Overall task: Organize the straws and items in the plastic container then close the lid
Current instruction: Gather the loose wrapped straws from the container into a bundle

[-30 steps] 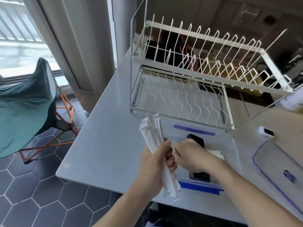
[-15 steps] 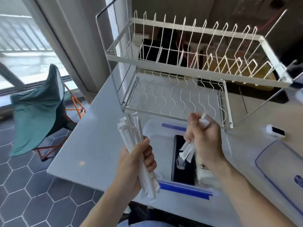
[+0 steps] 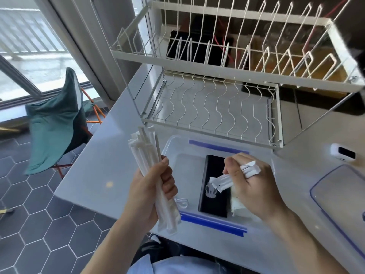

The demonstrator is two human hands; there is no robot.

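My left hand point(image 3: 152, 192) grips a bundle of long paper-wrapped straws point(image 3: 147, 155), held upright just left of the clear plastic container point(image 3: 173, 147). My right hand point(image 3: 250, 186) holds a few short wrapped straws point(image 3: 223, 181) above the container. Inside the container lie a flat black item point(image 3: 214, 206) and a white packet point(image 3: 237, 202), partly hidden by my right hand. A thin white cord point(image 3: 181, 202) lies in the container's near left corner. The clear lid with a blue rim point(image 3: 339, 196) lies flat on the table to the right.
A white wire dish rack point(image 3: 215, 107) stands right behind the container. A small white device point(image 3: 342, 155) sits on the table point(image 3: 102, 175) at the right. A green folding chair point(image 3: 55, 123) stands on the tiled floor to the left, beyond the table edge.
My right hand has come up out of the container holding short wrapped straws and now sits a little lower and nearer. The left hand still holds its bundle upright. The camera moved closer.
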